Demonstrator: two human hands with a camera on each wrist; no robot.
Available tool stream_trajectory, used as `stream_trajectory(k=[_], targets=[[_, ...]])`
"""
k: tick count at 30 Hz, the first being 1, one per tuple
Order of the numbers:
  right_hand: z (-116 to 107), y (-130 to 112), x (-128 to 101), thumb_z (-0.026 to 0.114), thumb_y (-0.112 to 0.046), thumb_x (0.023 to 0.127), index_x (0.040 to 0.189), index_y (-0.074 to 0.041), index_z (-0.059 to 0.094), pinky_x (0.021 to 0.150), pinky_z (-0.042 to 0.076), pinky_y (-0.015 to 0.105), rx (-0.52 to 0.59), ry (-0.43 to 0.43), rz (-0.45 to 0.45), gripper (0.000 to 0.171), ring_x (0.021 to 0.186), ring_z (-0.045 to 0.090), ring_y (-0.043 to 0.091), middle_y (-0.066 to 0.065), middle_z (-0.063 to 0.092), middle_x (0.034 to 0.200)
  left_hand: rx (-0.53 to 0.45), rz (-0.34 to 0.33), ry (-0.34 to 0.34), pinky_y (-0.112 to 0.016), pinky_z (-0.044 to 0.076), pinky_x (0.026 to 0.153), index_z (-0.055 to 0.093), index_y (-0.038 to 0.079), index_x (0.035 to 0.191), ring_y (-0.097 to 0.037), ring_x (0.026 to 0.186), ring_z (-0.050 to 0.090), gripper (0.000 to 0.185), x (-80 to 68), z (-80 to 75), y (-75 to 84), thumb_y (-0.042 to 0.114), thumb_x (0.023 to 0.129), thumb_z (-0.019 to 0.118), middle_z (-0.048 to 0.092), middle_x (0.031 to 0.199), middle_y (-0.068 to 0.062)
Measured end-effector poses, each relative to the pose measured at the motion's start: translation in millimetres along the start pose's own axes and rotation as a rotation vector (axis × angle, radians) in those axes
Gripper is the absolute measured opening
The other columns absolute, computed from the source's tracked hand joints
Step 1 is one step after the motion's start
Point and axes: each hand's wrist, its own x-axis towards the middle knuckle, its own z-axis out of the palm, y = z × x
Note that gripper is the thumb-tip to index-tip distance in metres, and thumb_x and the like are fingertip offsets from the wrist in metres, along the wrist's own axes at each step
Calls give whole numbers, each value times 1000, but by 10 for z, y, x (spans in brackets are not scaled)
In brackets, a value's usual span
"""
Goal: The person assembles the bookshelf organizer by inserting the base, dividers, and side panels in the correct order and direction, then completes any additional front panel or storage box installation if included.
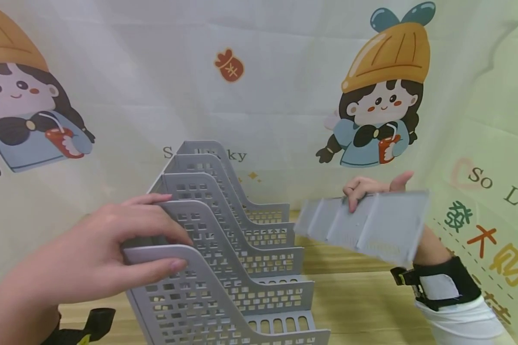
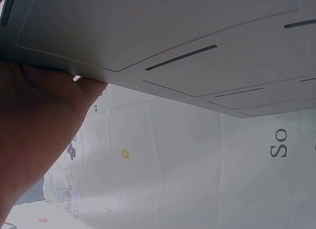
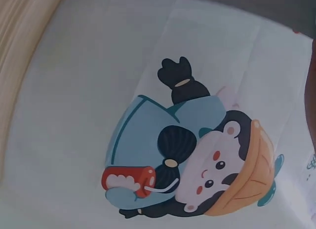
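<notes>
On table: left hand fingers curled over file rack; right hand grips grey panel.

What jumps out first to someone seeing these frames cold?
Probably the grey perforated file rack at centre, its stepped dividers rising off the wooden table, with the left hand gripping its near dividers. Next, the right hand holding a flat grey ribbed panel in the air to the rack's right. Behind both hangs a backdrop printed with cartoon girls in orange hats.
</notes>
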Motion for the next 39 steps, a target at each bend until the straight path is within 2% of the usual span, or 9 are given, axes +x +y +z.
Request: stream_trajectory(k=[1, 4, 7, 10, 16, 22, 26, 30, 39], targets=[[11, -95, -43, 33, -60, 112, 102, -18, 77, 81, 45, 22, -36, 53, 130, 62, 103, 57, 13, -7, 66, 111, -2, -2, -1, -17, 31, 126, 70, 42, 114, 7, 90, 61, 35, 4, 2, 2, 21, 91, 86, 70, 101, 32], [101, -196, -57, 18, -68, 110, 75, -16, 72, 77, 47, 23, -240, 205, 295, 83, 93, 59, 13, -3, 63, 96, -40, 21, 10, -18, 33, 124, 72, 39, 117, 3, 98, 63, 42, 12, 10, -12, 13, 88, 87, 72, 106, 27], [248, -193, -43, 23, -48, 117, 67, -14, 67, 78, 46, 20, -531, 299, 336, 74, 90, 60, 10, 3, 66, 92, -160, 64, 46, -20, 38, 119, 74, 28, 122, -7, 117, 65, 40, -5, 21, -70, 6, 89, 81, 75, 121, 11], [383, -99, -44, 27, -21, 118, 72, -14, 64, 82, 47, 19, -656, 257, 347, 60, 93, 60, 8, 8, 66, 94, -322, 110, 135, -26, 37, 118, 75, 12, 125, -19, 134, 59, 27, -26, 45, -174, 5, 100, 65, 72, 136, -5], [541, 104, -99, 30, -9, 116, 84, -13, 58, 72, 48, 25, -620, 48, 408, 43, 86, 57, 8, 1, 59, 88, -432, 36, 297, -32, 35, 119, 76, -1, 118, -28, 138, 56, 44, -12, 135, -354, -4, 104, 35, 74, 134, -11], [598, 143, -94, 29, -14, 117, 84, -14, 55, 64, 46, 25, -601, 11, 441, 42, 76, 54, 7, -4, 55, 81, -524, -116, 222, -24, 36, 119, 76, 1, 115, -20, 133, 56, 46, -10, 169, -465, 3, 106, 31, 75, 125, -5], [629, 148, -76, 30, -18, 118, 85, -15, 55, 65, 45, 25, -603, -21, 458, 41, 76, 53, 6, -6, 53, 79, -507, -183, 191, -22, 34, 119, 75, 2, 113, -21, 132, 52, 43, -27, 158, -500, 8, 107, 33, 75, 117, -3], [661, 170, -78, 29, -25, 118, 87, -15, 55, 66, 46, 25, -595, -47, 473, 42, 77, 54, 6, -6, 51, 79, -470, -228, 179, -21, 33, 120, 76, 3, 110, -20, 133, 53, 41, -46, 142, -512, 7, 106, 35, 75, 114, -5], [672, 177, -91, 27, -31, 118, 87, -16, 55, 64, 44, 24, -614, -29, 459, 44, 72, 50, 5, -6, 54, 79, -454, -221, 169, -22, 27, 126, 77, 6, 108, -19, 129, 56, 40, -18, 132, -528, 3, 104, 37, 75, 109, -5]])
